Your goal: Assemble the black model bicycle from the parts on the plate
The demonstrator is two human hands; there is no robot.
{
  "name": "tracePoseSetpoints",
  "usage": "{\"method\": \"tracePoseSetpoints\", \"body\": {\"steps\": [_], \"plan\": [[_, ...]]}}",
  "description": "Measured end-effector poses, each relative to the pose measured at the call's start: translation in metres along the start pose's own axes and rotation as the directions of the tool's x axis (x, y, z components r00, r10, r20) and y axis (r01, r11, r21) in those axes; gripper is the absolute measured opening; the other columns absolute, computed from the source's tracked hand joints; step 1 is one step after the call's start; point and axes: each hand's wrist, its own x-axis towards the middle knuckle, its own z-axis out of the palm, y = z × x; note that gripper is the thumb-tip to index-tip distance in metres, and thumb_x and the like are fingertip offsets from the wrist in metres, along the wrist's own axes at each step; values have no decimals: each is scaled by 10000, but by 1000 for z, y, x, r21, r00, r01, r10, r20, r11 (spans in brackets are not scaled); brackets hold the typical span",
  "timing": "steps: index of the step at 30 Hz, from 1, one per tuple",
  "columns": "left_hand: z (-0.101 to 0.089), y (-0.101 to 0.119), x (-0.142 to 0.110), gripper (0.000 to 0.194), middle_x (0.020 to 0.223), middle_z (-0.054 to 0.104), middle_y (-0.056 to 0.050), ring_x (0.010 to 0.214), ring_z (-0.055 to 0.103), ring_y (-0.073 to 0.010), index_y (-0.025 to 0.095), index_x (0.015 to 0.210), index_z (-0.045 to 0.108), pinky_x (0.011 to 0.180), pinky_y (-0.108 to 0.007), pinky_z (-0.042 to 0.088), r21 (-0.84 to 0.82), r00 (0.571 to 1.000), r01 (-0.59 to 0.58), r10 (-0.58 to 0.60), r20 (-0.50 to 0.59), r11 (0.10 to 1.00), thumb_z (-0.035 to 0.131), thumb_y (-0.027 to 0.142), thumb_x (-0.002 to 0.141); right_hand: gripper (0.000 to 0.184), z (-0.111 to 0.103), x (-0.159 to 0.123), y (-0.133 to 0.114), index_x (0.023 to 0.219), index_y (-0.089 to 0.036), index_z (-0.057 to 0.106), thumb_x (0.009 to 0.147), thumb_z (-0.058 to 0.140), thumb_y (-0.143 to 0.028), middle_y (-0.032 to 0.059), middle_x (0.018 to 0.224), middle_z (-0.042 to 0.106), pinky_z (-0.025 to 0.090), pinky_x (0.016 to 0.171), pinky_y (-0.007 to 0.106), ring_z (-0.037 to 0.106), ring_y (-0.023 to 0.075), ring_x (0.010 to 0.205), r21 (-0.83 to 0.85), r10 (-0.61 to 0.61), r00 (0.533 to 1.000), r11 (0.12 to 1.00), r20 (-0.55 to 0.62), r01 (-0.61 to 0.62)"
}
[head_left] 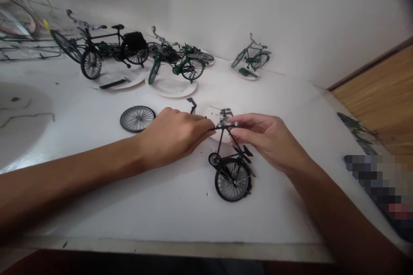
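Observation:
A small black model bicycle (pixel 232 167) with one wheel fitted lies on the white table (pixel 180 206), its frame rising toward my hands. My left hand (pixel 171 135) is closed, pinching the left end of the frame's top bar. My right hand (pixel 267 137) is closed too, its fingertips gripping the bar's right end, where a small silver tip shows. Behind my hands sits a paper plate (pixel 211 114) with small metal parts. A loose spoked wheel (pixel 137 118) lies flat left of my left hand.
Several finished model bicycles stand at the back: a black one (pixel 106 49), a green one (pixel 176 62) and a smaller green one (pixel 253 56), on paper plates. A wire rack (pixel 22 38) is far left. A wooden floor (pixel 380 90) lies beyond the table's right edge.

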Motion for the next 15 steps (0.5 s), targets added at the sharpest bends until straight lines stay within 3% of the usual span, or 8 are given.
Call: {"method": "tracePoseSetpoints", "body": {"steps": [6,15], "plan": [[0,0,0,279,870,758,-18,660,659,-137,176,1036,701,533,-287,290,-4,1000,-12,12,-5,1000,450,294,1064,328,-3,0,-4,1098,-239,790,783,849,-312,57,982,787,674,771,372,755,193,828,-59,-1,998,998,-69,-3],[1,-2,-1,232,885,760,-10,667,672,-146,191,1076,705,525,-289,289,2,1000,-23,23,-7,1000,484,253,1043,328,-1,-3,-3,1152,-280,790,829,814,-331,56,1063,805,663,876,420,777,226,926,-56,14,998,998,-53,-17]]}}
